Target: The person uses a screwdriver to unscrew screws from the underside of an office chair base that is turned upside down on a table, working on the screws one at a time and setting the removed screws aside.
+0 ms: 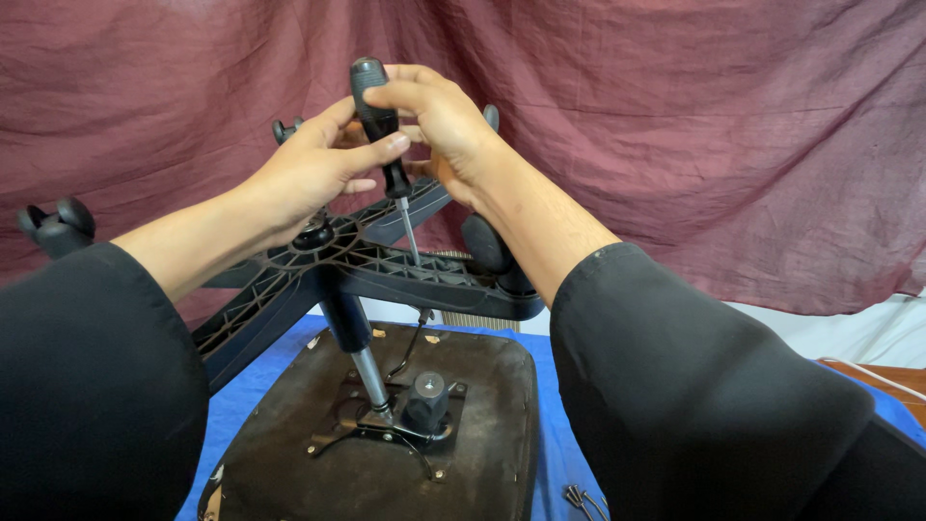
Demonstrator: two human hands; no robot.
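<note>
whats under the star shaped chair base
Under the star base a gas column runs down to a metal plate on the upturned seat. The blue cloth beneath is mostly covered.

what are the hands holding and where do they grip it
Both hands, left hand and right hand, hold a screwdriver by its black handle; the metal shaft points down at the chair base.

No packages, labels, signs or screens visible
</note>
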